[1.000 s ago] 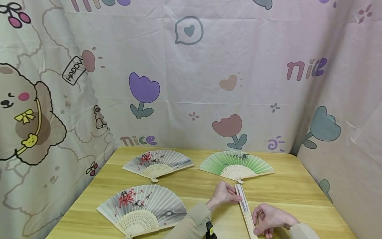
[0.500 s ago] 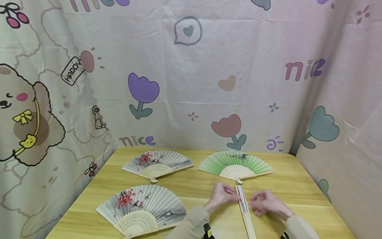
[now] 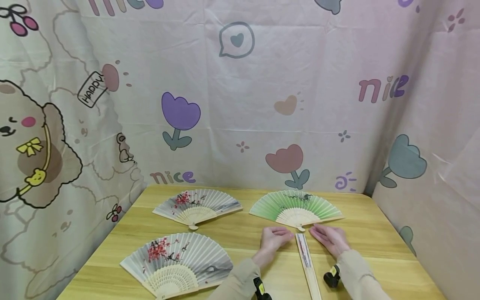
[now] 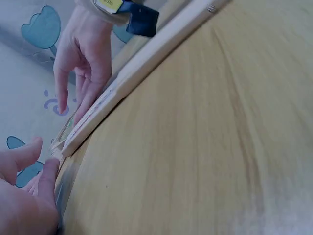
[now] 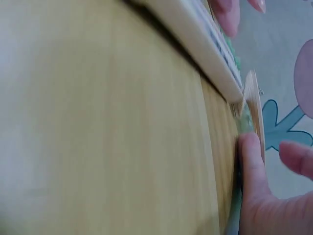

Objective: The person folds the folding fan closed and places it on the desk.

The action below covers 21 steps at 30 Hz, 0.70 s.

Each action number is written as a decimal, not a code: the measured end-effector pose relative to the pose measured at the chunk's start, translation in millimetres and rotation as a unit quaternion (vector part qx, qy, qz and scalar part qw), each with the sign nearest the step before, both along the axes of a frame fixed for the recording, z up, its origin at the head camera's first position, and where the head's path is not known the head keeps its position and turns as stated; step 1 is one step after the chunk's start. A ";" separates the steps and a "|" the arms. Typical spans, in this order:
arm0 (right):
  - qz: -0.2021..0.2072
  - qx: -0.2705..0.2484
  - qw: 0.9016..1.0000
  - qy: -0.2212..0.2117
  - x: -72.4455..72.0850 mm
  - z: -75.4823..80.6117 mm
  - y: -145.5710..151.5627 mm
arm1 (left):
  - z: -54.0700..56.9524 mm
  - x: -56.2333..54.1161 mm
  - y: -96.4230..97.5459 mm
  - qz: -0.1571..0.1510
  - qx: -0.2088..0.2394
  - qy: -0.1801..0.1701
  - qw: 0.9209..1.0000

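A folded hand fan point(image 3: 309, 266) with pale wooden ribs lies lengthwise on the table, its far end just below the handle of a spread green fan point(image 3: 296, 206). My left hand point(image 3: 273, 243) is beside the folded fan's far end on the left, fingertips close to it but not gripping. On the other side, my right hand point(image 3: 331, 239) has its fingers extended toward the same end, just under the green fan's handle. In the left wrist view the thumb and finger of the left hand point(image 4: 29, 196) are apart, with the folded fan point(image 4: 122, 83) beyond them.
Two spread grey fans with red blossoms lie on the left, one at the back point(image 3: 198, 206) and one nearer point(image 3: 180, 262). A patterned cloth point(image 3: 232, 104) hangs behind and beside the wooden table point(image 3: 375, 233).
My right hand has moved from the folded fan's near part up to its far end. My left hand has released the fan and drawn slightly left. The fans have stayed in place.
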State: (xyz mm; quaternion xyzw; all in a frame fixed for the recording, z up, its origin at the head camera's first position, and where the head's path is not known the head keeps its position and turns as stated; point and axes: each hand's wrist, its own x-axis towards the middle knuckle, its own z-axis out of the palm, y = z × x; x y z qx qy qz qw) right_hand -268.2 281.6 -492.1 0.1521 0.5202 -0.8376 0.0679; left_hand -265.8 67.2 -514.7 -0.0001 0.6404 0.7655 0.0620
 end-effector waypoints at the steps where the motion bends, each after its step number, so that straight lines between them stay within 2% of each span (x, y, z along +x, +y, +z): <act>1: -0.004 -0.008 1.000 -0.001 -1.3 -0.1 -1.7 | 0.0 -0.9 -0.1 0.002 0.004 -0.004 1.000; 6: -0.024 -0.032 0.999 -0.003 -6.7 -0.7 -9.6 | 0.3 -4.6 -2.4 -0.010 0.040 -0.029 0.999; 10: -0.032 -0.040 0.999 -0.007 -9.7 0.1 -13.8 | 1.3 -7.1 -2.1 -0.021 0.107 -0.056 0.992; 17: -0.039 -0.050 0.998 -0.017 -17.1 0.0 -19.4 | 3.7 -11.7 4.2 0.001 0.232 -0.104 0.967; 19: -0.041 -0.055 0.997 -0.020 -19.3 -0.5 -20.3 | 4.7 -12.8 5.6 0.006 0.256 -0.112 0.960; 21: -0.044 -0.061 0.997 -0.024 -21.2 -1.2 -20.9 | 6.3 -13.4 6.6 0.009 0.266 -0.116 0.957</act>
